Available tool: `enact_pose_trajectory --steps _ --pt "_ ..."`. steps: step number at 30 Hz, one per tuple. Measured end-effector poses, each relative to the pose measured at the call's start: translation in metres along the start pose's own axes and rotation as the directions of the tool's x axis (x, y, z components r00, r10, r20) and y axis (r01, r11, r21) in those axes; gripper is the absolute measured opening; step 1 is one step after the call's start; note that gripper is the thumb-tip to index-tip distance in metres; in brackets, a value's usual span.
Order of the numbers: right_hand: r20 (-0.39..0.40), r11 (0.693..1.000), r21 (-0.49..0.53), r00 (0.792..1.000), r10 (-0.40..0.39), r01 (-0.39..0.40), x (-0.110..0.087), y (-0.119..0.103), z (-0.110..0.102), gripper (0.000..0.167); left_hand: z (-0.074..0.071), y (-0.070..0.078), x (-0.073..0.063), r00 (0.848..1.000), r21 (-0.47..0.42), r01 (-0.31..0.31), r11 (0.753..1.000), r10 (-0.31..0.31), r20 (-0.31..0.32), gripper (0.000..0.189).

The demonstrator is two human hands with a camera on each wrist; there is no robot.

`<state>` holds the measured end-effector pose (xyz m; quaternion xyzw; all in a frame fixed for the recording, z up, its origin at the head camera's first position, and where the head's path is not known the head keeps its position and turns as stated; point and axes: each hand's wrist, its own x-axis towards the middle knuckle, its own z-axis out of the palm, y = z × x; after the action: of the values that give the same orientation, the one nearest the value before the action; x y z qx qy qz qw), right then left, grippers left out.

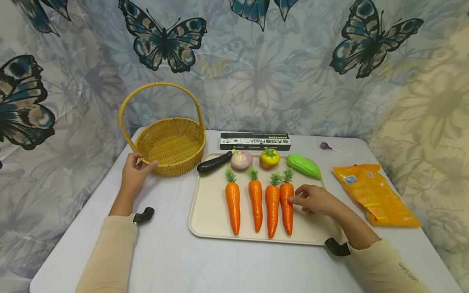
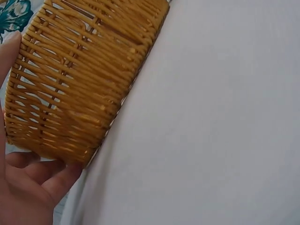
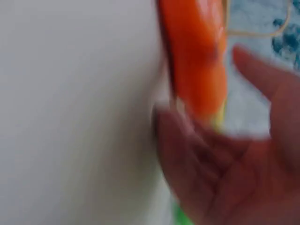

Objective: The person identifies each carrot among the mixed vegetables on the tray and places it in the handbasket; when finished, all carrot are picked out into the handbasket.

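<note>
At the left of the table stands a round yellow wicker basket (image 1: 176,169) with a tall arched handle. My left hand (image 1: 133,173) holds its near left side, thumb on the front and fingers around the left; the left wrist view shows fingertips (image 2: 63,180) against the weave. Several orange toy carrots with green tops lie side by side on a cream tray (image 1: 212,211). By the rightmost carrot (image 1: 287,217) is my right hand (image 1: 316,200), its thumb overlapping the carrot's edge. In the blurred right wrist view, thumb and fingers are apart, with nothing gripped between them.
Along the tray's far edge lie an eggplant (image 1: 215,163), a pale purple onion (image 1: 241,160), a yellow-red tomato (image 1: 269,159) and a green vegetable (image 1: 304,166). Behind is a black pasta box (image 1: 255,141). An orange packet (image 1: 375,195) and a small purple lollipop-like item (image 1: 325,145) lie right.
</note>
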<state>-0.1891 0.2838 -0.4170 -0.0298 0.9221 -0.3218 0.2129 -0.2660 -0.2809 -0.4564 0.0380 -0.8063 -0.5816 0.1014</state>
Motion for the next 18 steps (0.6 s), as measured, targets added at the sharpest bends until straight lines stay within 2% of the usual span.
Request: enact_pose_trajectory --steps 3,5,8,11,13,18 --pt "-0.04 1.0 -0.011 0.999 0.007 -0.008 0.002 -0.003 0.01 0.073 0.004 0.002 -0.003 0.999 -0.125 -0.019 0.992 0.016 -0.028 0.063" --pt "-0.064 0.999 -0.042 0.998 0.01 -0.013 0.001 -0.006 0.015 0.074 0.005 0.006 -0.009 0.999 -0.166 -0.029 0.986 0.025 -0.026 0.057" --pt "-0.063 0.999 -0.038 0.998 0.03 -0.033 -0.001 -0.009 0.02 0.066 0.005 0.014 -0.018 0.999 -0.183 -0.04 0.982 0.038 -0.02 0.055" --pt "-0.059 0.998 0.012 0.997 0.055 -0.054 -0.003 -0.011 0.023 0.053 0.006 0.019 -0.024 0.999 -0.172 -0.036 0.984 0.034 -0.012 0.06" --pt "-0.058 0.997 0.042 0.996 0.07 -0.068 -0.003 -0.013 0.024 0.047 0.006 0.018 -0.025 0.999 -0.174 -0.032 0.984 0.03 -0.013 0.063" --pt "-0.087 0.996 0.027 0.992 0.089 -0.087 -0.001 -0.014 0.02 0.047 0.009 -0.004 -0.01 0.999 -0.196 -0.049 0.979 0.045 -0.021 0.062"
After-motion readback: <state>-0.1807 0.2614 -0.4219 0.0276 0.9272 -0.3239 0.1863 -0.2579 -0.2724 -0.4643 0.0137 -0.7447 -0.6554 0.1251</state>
